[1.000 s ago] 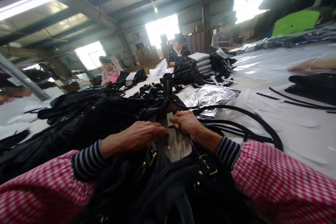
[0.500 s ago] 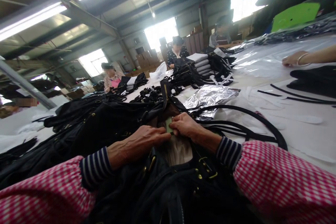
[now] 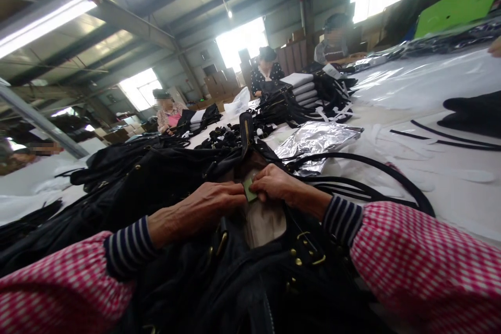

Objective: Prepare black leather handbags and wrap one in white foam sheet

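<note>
A black bag point(image 3: 230, 287) with gold-coloured buckles lies before me, its mouth spread to show a beige lining point(image 3: 266, 225). Over that opening is a small, flat green piece point(image 3: 249, 191), possibly a tag or label. My right hand point(image 3: 276, 183) pinches its right side between thumb and fingers. From the other side my left hand point(image 3: 199, 209) is closed, fingertips at the piece's left edge. Part of the piece is hidden under the fingers. A black strap end with a gold zip point(image 3: 246, 129) stands up just beyond the hands.
More black bags point(image 3: 129, 177) are heaped on my left. Silvery plastic point(image 3: 317, 143) and black handles point(image 3: 368, 159) lie to the right on the white table point(image 3: 462, 203). Stacked bags point(image 3: 301, 94) stand farther back, with several people seated behind. Another person's hand point(image 3: 495, 48) shows at the right edge.
My left hand has drawn slightly left, and more of the green piece shows, now tilted. The other person's hand on the right has moved back almost out of view.
</note>
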Demonstrator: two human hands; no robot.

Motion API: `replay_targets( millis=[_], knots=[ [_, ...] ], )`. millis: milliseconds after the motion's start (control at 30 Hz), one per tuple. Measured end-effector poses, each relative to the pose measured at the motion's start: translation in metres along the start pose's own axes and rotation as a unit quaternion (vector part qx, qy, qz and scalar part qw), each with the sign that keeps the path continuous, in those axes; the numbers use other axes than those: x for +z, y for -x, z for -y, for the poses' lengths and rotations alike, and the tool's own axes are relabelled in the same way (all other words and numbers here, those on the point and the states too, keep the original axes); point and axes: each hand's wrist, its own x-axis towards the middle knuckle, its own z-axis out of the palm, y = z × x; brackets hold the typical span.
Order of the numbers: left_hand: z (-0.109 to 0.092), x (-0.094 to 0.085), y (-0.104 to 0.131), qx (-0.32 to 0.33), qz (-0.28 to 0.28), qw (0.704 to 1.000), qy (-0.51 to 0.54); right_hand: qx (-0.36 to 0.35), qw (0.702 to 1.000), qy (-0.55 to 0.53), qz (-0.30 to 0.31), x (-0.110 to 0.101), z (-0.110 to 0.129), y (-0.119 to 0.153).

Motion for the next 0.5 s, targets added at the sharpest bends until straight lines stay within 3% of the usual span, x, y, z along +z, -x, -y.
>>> replay_targets(
  millis=[200, 367, 500],
  knots=[
    [-0.003, 0.0, 0.005, -0.048, -0.036, 0.996, -0.073, 0.045, 0.991, 0.071, 0.102, -0.004, 0.02, -0.002],
    [-0.005, -0.002, 0.003, -0.093, 0.012, 0.994, -0.064, 0.053, 0.991, 0.112, 0.042, 0.015, 0.026, -0.006],
    [-0.007, -0.004, 0.005, -0.115, 0.006, 0.992, -0.055, 0.046, 0.984, 0.167, 0.043, 0.026, 0.031, -0.008]
  ],
)
